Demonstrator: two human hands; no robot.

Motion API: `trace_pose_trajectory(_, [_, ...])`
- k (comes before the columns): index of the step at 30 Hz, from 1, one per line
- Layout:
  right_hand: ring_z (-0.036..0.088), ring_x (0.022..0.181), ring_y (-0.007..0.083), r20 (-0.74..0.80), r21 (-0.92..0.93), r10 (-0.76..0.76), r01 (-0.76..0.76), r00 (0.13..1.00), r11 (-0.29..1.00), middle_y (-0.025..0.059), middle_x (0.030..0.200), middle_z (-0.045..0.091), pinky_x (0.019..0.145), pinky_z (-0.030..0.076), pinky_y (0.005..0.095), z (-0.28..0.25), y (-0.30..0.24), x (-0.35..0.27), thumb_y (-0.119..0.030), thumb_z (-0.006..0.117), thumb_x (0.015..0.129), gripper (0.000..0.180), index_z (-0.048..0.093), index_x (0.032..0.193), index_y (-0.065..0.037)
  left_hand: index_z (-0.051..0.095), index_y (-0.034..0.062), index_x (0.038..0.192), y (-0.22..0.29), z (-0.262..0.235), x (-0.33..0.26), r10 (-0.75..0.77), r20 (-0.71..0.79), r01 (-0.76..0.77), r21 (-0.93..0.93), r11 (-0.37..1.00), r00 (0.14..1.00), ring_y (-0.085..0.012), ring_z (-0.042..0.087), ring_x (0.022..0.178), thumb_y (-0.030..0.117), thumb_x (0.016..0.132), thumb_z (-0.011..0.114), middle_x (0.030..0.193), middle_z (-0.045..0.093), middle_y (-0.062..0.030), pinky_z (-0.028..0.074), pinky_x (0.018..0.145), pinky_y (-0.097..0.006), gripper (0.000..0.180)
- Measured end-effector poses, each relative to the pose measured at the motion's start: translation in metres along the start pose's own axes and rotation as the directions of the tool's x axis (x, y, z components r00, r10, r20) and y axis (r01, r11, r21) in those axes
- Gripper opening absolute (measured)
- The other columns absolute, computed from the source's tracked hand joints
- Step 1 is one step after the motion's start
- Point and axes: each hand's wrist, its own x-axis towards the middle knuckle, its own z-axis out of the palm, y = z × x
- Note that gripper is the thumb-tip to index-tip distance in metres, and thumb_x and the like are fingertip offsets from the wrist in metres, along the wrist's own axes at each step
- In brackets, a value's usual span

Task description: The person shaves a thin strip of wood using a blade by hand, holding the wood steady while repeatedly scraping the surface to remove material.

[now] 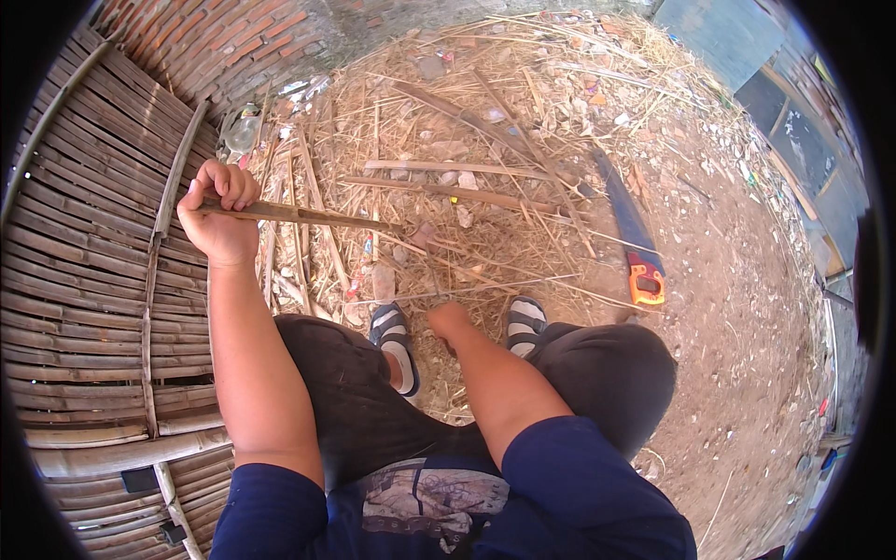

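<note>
My left hand (224, 205), raised at the left beside the woven bamboo wall, is closed round one end of a split bamboo strip (317, 217). The strip points right, across the littered ground, and its far end looks darker and narrower. Low between my feet, my right hand (451, 322) is closed, its fingers mostly turned out of sight. A thin dark line runs up from it, but I cannot make out what it grips. To the right lies a handsaw (618, 201) with a dark blade and an orange handle, touched by neither hand.
Several bamboo strips (457, 166) lie across straw and shavings ahead of my sandalled feet (527, 322). On the left stands the bamboo slat wall (84, 280); a brick wall (224, 42) rises behind. A clear plastic bottle (243, 131) sits in the far left corner.
</note>
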Motion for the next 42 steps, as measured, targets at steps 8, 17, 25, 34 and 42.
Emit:
trace_pose_trajectory(8, [0.067, 0.053, 0.0299, -0.041, -0.044, -0.027, 0.025, 0.999, 0.999, 0.0182, 0.061, 0.066, 0.054, 0.053, 0.0424, 0.012, 0.019, 0.026, -0.021, 0.062, 0.083, 0.029, 0.069, 0.072, 0.005, 0.039, 0.0102, 0.072, -0.002, -0.001, -0.001, 0.016, 0.003, -0.016, -0.018, 1.0, 1.0, -0.0125, 0.027, 0.058, 0.043, 0.087, 0.055, 0.061, 0.031, 0.0009, 0.025, 0.057, -0.028, 0.039])
trace_pose_trajectory(17, [0.072, 0.071, 0.0328, -0.031, -0.162, -0.068, 0.062, 0.997, 0.985, 0.0215, 0.077, 0.071, 0.068, 0.056, 0.0418, 0.009, 0.019, 0.021, -0.029, 0.065, 0.084, 0.042, 0.067, 0.102, 0.009, 0.039, 0.0106, 0.072, 0.001, -0.011, -0.003, 0.029, -0.018, -0.03, -0.024, 0.999, 0.999, -0.0117, 0.026, 0.059, 0.044, 0.087, 0.055, 0.062, 0.031, 0.0014, 0.024, 0.057, -0.027, 0.04])
trace_pose_trajectory(25, [0.072, 0.079, 0.0334, -0.062, -0.224, -0.095, 0.079, 0.994, 0.971, 0.0241, 0.085, 0.072, 0.074, 0.056, 0.042, 0.015, 0.024, 0.025, -0.031, 0.067, 0.082, 0.046, 0.065, 0.105, 0.009, 0.04, 0.0104, 0.072, 0.005, -0.026, -0.006, 0.054, -0.018, -0.054, -0.021, 0.998, 0.998, -0.0128, 0.027, 0.059, 0.043, 0.086, 0.054, 0.061, 0.032, 0.0009, 0.024, 0.057, -0.028, 0.038])
trace_pose_trajectory(34, [0.069, 0.1, 0.0386, -0.089, -0.226, -0.081, 0.06, 0.993, 0.972, 0.026, 0.104, 0.07, 0.093, 0.051, 0.045, 0.013, 0.022, 0.015, -0.034, 0.066, 0.083, 0.054, 0.059, 0.118, 0.007, 0.04, 0.0108, 0.072, 0.009, -0.05, -0.011, 0.117, -0.134, -0.125, -0.051, 0.991, 0.984, -0.0126, 0.026, 0.057, 0.044, 0.086, 0.052, 0.06, 0.031, 0.0008, 0.024, 0.055, -0.029, 0.038])
trace_pose_trajectory(42, [0.066, 0.1, 0.0453, -0.229, -0.323, -0.145, 0.065, 0.963, 0.944, 0.0297, 0.101, 0.068, 0.088, 0.052, 0.0491, 0.001, 0.01, 0.011, -0.034, 0.065, 0.085, 0.049, 0.062, 0.114, 0.004, 0.039, 0.0122, 0.071, 0.019, -0.106, -0.017, 0.135, -0.233, -0.159, -0.089, 0.983, 0.963, -0.0113, 0.027, 0.055, 0.047, 0.086, 0.053, 0.059, 0.031, 0.0024, 0.024, 0.055, -0.028, 0.041])
